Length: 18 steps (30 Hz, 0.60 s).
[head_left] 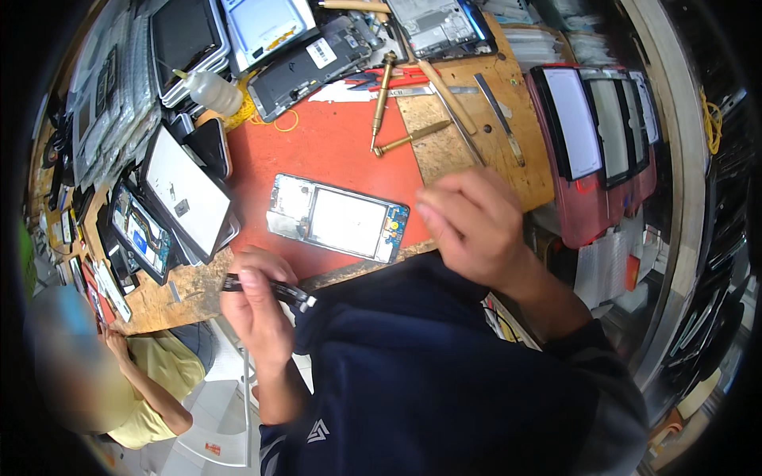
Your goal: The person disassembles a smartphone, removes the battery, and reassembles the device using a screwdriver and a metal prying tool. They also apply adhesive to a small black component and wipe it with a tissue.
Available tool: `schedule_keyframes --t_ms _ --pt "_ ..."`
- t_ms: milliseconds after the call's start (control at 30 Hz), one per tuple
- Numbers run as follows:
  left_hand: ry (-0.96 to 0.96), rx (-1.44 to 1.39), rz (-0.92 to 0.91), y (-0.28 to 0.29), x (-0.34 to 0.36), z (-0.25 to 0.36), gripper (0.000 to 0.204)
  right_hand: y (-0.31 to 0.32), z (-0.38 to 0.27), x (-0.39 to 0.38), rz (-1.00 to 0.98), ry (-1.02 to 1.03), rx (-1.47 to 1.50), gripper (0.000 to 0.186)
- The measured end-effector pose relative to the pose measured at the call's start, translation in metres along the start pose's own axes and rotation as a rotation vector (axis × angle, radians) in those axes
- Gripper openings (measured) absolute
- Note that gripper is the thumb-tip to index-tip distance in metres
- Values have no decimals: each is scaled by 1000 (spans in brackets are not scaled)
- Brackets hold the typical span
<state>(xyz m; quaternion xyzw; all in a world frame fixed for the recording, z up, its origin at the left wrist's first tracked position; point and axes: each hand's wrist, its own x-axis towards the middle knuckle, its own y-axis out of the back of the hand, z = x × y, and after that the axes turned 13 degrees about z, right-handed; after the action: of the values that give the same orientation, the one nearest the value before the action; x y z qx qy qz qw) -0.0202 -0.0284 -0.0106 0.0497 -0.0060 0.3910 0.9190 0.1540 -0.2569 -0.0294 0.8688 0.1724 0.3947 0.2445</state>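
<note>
An opened phone (349, 218) lies on the red mat (317, 143), showing its frame and small blue boards. In my left hand (260, 305), below the phone's left end, is a black strip part (288, 292) with a small white tip, gripped between thumb and fingers. My right hand (464, 222) is just right of the phone, fingers curled and pinched; whether anything small is between the fingertips I cannot make out.
Brass screwdrivers (409, 136), wooden-handled tools (448, 95), a plastic bottle (206, 91) and stacked devices (186, 186) surround the mat on the wooden bench (532, 174). Framed panels (607, 127) lie right. A co-worker in a yellow top (159, 373) is at lower left.
</note>
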Motion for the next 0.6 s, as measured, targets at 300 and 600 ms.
schedule_keyframes --t_ms 300,600 --pt "333 -132 6 -13 -12 -1 19 -18 32 51 -262 272 -293 12" --pt "212 -277 77 -43 13 -1 27 -24 -29 39 -412 -493 568 17"
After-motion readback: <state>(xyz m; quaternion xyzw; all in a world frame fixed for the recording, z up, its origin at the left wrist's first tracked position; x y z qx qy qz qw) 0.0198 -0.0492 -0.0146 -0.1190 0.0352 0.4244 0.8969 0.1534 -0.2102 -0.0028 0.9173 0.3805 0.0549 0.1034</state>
